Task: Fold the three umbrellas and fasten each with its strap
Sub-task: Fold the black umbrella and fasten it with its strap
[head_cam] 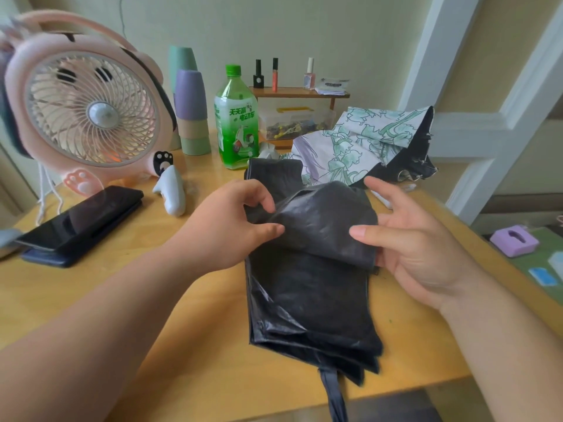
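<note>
- Head view: a black umbrella (310, 293) lies flat on the wooden table (189, 345), directly under and between both hands. Its canopy is collapsed into layered pleats.
- The left hand (231, 223) has its fingers curled in close. Thumb and fingertips pinch a raised fold of the black fabric at the upper left of the canopy.
- The right hand (417, 239) is spread wide, palm turned toward the left hand. Its thumb lies on top of the lifted flap and its index finger is straight and clear of the cloth. The lower fingers are hidden behind the flap's right edge, so I cannot tell whether they grip it.
- The flap bulges up between the two thumbs.
- Toward the wrists and past them, the canopy narrows, and a dark strip (333, 391) trails over the table's near edge.
- Beyond the right fingertips a floral umbrella (359, 138), white with green print and a dark lining, sits loosely bunched and unfastened.
- Beyond the left fingertips stands a green bottle (236, 120).
- Further left of the left hand are a pink fan (85, 108), stacked cups (192, 111) and a dark phone (82, 220).
</note>
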### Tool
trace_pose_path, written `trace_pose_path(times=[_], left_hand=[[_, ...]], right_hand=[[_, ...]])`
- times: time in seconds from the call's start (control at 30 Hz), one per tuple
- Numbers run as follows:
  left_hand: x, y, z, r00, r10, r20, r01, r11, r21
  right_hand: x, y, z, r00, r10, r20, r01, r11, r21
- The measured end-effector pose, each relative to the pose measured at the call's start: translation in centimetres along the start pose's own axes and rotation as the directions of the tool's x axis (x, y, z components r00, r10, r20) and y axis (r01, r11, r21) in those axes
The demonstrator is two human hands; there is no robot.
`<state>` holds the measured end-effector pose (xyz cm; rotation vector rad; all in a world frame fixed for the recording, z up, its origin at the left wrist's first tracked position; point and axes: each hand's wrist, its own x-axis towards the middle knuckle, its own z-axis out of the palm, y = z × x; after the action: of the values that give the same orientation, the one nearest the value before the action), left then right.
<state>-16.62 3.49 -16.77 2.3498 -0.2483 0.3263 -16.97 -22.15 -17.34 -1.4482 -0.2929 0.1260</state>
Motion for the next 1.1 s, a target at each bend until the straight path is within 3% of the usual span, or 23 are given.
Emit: trace_pose_path(times=[0.17, 0.3, 0.4, 0.5, 0.63, 0.73, 0.93, 1.1], left_hand=[[-2.2, -0.4, -0.9, 0.964, 0.144, 0.225, -0.115, 0.984, -0.136], [-4.9, -1.6, -1.4, 0.946, 0.274, 0.175, -0.263, 0.961, -0.08], [-5.7, -2.2, -1.1, 0.955, 0.28, 0.102, -0.261, 0.951, -0.164], [-5.9, -2.0, -0.4, 0.958, 0.285, 0.041, -0.27, 0.938, -0.216], [-5.7, -1.3, 0.2, 0.963, 0.27, 0.022, -0.265, 0.955, -0.133], [-5.4, -0.3, 0.3, 0.955, 0.294, 0.043, -0.29, 0.954, -0.08], [-5.1, 0.5, 0.5, 0.953, 0.302, 0.025, -0.301, 0.953, -0.047], [-5.8, 0.6, 0.6, 0.958, 0.285, 0.039, -0.28, 0.955, -0.103]], right_hand=[[-2.2, 0.1, -1.0, 0.953, -0.176, 0.245, 0.139, 0.977, 0.161], [-4.5, 0.8, -1.4, 0.918, -0.117, 0.38, 0.046, 0.981, 0.19], [-4.3, 1.8, -0.8, 0.956, 0.016, 0.293, -0.053, 0.991, 0.12], [-3.7, 2.1, 0.3, 0.97, 0.005, 0.244, -0.043, 0.988, 0.151], [-3.2, 2.1, 1.0, 0.926, -0.043, 0.375, -0.08, 0.948, 0.307], [-2.8, 2.2, 1.4, 0.885, -0.024, 0.465, -0.117, 0.955, 0.271], [-2.6, 2.7, 1.8, 0.93, -0.01, 0.368, -0.038, 0.992, 0.124], [-3.1, 2.8, 1.9, 0.935, 0.002, 0.356, -0.053, 0.99, 0.133]])
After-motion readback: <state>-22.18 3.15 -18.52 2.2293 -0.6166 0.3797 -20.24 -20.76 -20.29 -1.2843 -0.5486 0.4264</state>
